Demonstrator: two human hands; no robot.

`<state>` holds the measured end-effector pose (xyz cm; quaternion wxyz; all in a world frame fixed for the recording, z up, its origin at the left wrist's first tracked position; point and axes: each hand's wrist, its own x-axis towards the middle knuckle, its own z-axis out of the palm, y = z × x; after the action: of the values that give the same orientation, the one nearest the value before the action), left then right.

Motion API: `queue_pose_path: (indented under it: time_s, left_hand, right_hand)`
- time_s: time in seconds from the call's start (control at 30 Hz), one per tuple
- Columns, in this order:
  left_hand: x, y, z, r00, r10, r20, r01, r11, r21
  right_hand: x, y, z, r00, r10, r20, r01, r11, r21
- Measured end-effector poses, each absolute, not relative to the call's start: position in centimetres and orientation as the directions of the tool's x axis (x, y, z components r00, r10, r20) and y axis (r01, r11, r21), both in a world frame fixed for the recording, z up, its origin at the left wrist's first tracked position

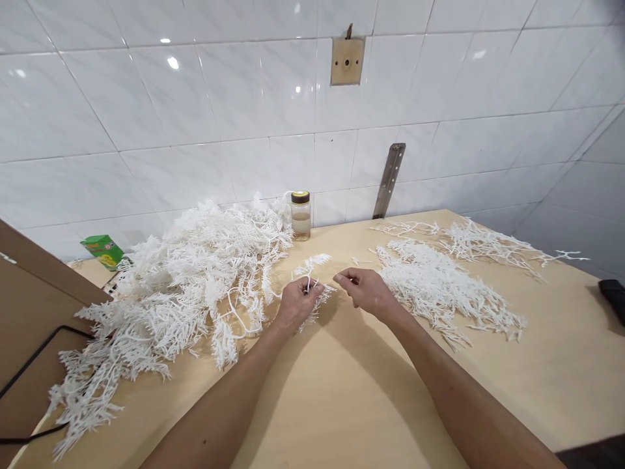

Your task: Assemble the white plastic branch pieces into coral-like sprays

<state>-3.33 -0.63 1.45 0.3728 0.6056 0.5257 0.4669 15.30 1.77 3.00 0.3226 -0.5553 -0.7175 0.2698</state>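
My left hand [297,305] is closed on a white branching sprig [312,263], whose feathery tips stick out above and to the right of the fingers. Just right of it, my right hand [362,289] is pinched, its fingertips close to the sprig's tips; whatever it may hold is too small to make out. A large heap of white feathery branches [195,260] lies left of my left hand. To the right of my right hand is a flatter pile of small white pieces [439,283], with thin bare white stems [493,244] behind it.
A lidded jar of liquid [301,218] stands at the table's back edge, near a metal strip [389,180] against the tiled wall. A green box [102,251] sits at the left behind the heap. A black object [612,299] lies at the right edge of the wooden table [312,417].
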Motion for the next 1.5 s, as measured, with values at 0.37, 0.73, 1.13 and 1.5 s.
queue_pose_path:
  time_s: [0.37,0.73,1.13,1.5]
  left_hand:
    - [-3.1,-0.3,0.8,0.026,0.983,0.182,0.321,-0.181,0.930]
    - [-2.8,-0.6,1.2,0.070,0.991,0.112,0.484,-0.132,0.865]
    - [-3.4,-0.5,0.8,0.027,0.987,0.156,0.305,-0.157,0.939]
    - [-3.4,-0.2,0.5,0.033,0.979,0.199,0.166,-0.202,0.965]
  right_hand:
    - [14.1,1.1,3.0,-0.250,0.966,0.066,0.536,0.195,-0.821]
    - [13.5,1.1,2.5,-0.269,0.920,0.286,0.769,0.384,-0.511]
    - [16.0,3.0,1.9,0.014,0.916,0.401,0.910,0.155,-0.385]
    - [13.8,1.3,2.2,-0.325,0.945,0.026,0.382,0.156,-0.911]
